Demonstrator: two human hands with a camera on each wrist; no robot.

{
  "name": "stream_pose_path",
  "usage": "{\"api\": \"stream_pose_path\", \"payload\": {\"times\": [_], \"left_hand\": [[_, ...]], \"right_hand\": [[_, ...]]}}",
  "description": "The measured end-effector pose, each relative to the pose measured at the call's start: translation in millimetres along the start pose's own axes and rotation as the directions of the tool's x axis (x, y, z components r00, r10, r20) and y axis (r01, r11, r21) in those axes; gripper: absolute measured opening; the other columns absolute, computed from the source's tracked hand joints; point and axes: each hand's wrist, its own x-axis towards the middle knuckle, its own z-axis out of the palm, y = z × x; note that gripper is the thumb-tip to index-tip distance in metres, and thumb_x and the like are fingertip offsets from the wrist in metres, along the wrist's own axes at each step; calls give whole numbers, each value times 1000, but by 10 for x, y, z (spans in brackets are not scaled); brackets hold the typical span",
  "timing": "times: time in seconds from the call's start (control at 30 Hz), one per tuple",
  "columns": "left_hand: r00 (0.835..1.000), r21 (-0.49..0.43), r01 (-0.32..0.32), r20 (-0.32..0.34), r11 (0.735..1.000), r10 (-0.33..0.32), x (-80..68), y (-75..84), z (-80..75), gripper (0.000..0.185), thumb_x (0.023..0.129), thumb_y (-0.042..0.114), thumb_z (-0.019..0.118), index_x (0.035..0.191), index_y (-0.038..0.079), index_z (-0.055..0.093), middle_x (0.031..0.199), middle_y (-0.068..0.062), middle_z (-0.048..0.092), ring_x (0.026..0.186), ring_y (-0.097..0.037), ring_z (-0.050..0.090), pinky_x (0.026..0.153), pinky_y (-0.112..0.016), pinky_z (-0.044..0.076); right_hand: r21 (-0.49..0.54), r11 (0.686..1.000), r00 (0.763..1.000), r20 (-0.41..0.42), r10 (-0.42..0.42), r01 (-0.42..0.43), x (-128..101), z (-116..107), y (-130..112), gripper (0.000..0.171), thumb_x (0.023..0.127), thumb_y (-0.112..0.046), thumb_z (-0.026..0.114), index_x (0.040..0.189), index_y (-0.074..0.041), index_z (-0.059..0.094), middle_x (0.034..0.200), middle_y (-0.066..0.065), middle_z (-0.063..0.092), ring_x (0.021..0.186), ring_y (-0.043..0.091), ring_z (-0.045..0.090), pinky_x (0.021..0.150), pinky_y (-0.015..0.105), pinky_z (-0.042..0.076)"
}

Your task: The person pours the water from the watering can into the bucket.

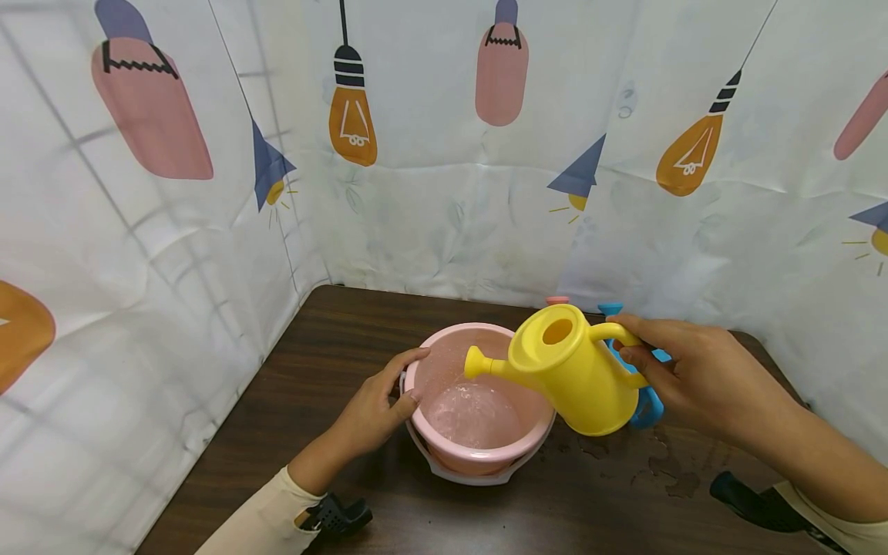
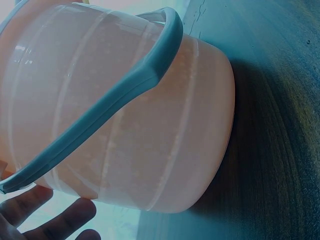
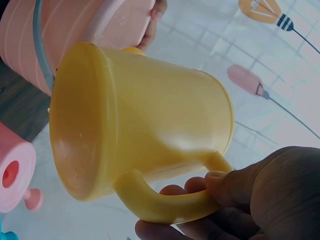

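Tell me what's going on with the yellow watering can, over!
Right hand grips yellow watering can by its handle, tilted, spout over pink bucket. Left hand steadies bucket rim. Nothing blocking the spout.

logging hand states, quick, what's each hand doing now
Left hand: open, resting on the pink bucket rim.
Right hand: gripping the yellow watering can handle.
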Motion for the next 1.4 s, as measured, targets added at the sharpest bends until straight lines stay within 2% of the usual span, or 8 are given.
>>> {"api": "stream_pose_path", "payload": {"times": [0.47,0.9,1.13,1.4], "left_hand": [[1000,-4,21,7,1000,-21,-3,13,-5,56,99,37,56,152,24,44,136,-11,60,102,-18,65,85,-38,54],[1000,4,-7,-5,1000,7,-9,-17,-4,57,100,42,55,152,23,44,134,-12,61,102,-18,65,85,-37,53],[1000,0,-1,-3,1000,1,-6,-23,-2,56,99,36,56,152,22,44,134,-13,61,101,-19,65,85,-38,54],[1000,1,9,1,1000,-9,-4,-2,-5,56,99,35,56,152,23,45,134,-12,61,101,-18,66,85,-38,54]], "right_hand": [[6,1000,1000,11,16,-16,-13,0,-3,52,79,5,82,129,-2,69,105,4,75,77,11,69,59,26,54],[3,1000,1000,8,20,-20,-8,-1,-9,52,79,5,83,129,-1,70,106,4,75,76,12,69,59,26,55],[9,1000,1000,8,14,-14,3,-4,-8,51,79,5,82,128,-1,70,107,6,75,77,12,69,59,26,54],[9,1000,1000,0,3,-3,7,1,-4,50,78,6,83,126,-2,71,105,4,75,76,10,68,58,26,54]]}}
